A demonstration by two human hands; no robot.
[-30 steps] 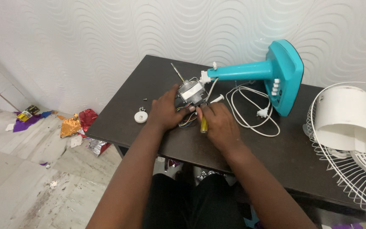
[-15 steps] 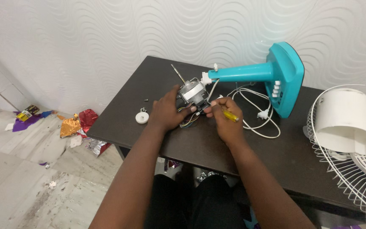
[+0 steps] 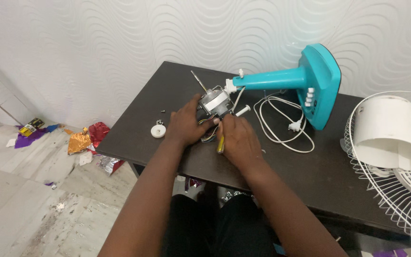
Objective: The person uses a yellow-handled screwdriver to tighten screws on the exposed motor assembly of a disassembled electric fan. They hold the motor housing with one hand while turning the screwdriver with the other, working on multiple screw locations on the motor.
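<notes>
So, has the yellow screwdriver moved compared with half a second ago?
Yes. The yellow screwdriver in the right hand pointed out toward the white cable then; now it points down, toward the table's near edge.

a small flat yellow-and-black package (image 3: 33,125) is seen on the floor at far left, beside the wall, with a purple wrapper (image 3: 30,138) lying against it. no labels, signs or screens can be made out.
</notes>
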